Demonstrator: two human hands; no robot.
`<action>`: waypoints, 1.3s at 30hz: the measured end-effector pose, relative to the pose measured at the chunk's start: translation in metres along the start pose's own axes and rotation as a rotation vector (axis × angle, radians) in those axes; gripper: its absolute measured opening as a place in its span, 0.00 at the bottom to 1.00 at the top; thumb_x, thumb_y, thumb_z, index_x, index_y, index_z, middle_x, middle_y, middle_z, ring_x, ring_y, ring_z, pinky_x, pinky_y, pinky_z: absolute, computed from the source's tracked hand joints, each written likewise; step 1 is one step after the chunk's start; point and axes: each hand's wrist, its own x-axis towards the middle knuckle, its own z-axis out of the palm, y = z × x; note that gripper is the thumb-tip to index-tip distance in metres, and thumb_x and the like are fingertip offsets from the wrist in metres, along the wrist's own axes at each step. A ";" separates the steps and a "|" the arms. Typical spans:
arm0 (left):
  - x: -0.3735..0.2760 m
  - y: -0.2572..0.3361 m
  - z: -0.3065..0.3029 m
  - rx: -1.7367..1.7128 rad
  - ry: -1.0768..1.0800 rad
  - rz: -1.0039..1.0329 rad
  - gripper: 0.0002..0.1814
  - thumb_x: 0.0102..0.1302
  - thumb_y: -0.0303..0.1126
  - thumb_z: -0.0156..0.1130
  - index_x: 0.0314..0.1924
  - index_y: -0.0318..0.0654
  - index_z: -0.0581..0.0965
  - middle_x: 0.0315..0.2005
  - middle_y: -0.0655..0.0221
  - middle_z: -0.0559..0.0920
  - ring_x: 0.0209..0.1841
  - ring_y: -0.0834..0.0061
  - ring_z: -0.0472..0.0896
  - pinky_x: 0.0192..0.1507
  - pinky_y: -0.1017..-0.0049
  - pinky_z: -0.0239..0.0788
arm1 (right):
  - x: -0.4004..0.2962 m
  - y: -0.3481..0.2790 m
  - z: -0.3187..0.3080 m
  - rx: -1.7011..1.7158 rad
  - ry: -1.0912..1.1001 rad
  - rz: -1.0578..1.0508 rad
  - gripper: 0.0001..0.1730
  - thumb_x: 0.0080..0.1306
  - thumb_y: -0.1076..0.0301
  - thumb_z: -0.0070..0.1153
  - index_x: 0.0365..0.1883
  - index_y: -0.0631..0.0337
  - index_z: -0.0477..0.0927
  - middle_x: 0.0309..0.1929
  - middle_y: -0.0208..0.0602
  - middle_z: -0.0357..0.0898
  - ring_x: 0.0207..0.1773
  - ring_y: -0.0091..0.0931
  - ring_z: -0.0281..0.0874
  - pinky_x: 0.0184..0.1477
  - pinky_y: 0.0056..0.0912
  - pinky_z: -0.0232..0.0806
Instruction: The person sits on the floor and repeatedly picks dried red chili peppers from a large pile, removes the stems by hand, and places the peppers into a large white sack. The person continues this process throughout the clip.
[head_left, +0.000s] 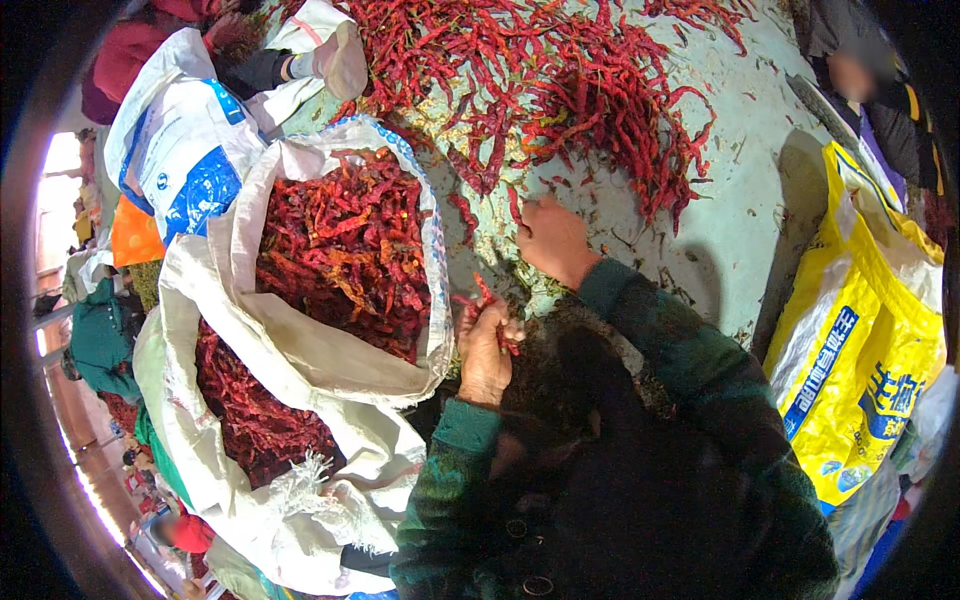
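My left hand (484, 352) is closed around a few dried red chilies (481, 289), just right of an open white woven sack (437, 247) filled with red chilies. Farther forward, my right hand (553, 234) has its fingertips pinched on one red chili (514, 205) above the pale work surface. A large heap of long red chilies (615, 112) spreads over that surface beyond my hands. Loose seeds and stem bits lie under and around the right hand.
A second white sack (247, 540) of chilies stands at the near left, a white and blue sack (180, 150) behind. A yellow sack (862, 337) stands at the right. One person (862, 75) is at the far right, another's red sleeve (131, 64) at the upper left.
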 end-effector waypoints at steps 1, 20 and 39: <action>0.002 0.001 0.000 -0.012 0.013 0.012 0.02 0.62 0.27 0.56 0.31 0.42 0.73 0.21 0.74 0.75 0.18 0.81 0.68 0.19 0.77 0.62 | -0.009 0.002 -0.003 0.052 0.012 0.001 0.10 0.53 0.66 0.56 0.28 0.63 0.74 0.27 0.43 0.70 0.32 0.42 0.70 0.32 0.47 0.63; 0.001 0.007 -0.008 0.205 0.114 0.021 0.13 0.60 0.33 0.63 0.41 0.43 0.69 0.24 0.75 0.72 0.18 0.85 0.63 0.19 0.83 0.55 | 0.034 -0.044 0.031 -0.059 -0.098 -0.061 0.12 0.53 0.68 0.54 0.33 0.64 0.73 0.34 0.49 0.71 0.34 0.43 0.74 0.35 0.50 0.66; 0.001 -0.008 0.007 0.165 0.158 0.095 0.06 0.60 0.31 0.61 0.36 0.40 0.75 0.24 0.72 0.76 0.15 0.86 0.64 0.17 0.84 0.55 | -0.016 -0.021 -0.003 0.680 -0.172 -0.002 0.08 0.61 0.66 0.54 0.28 0.63 0.75 0.22 0.32 0.71 0.24 0.23 0.66 0.26 0.31 0.60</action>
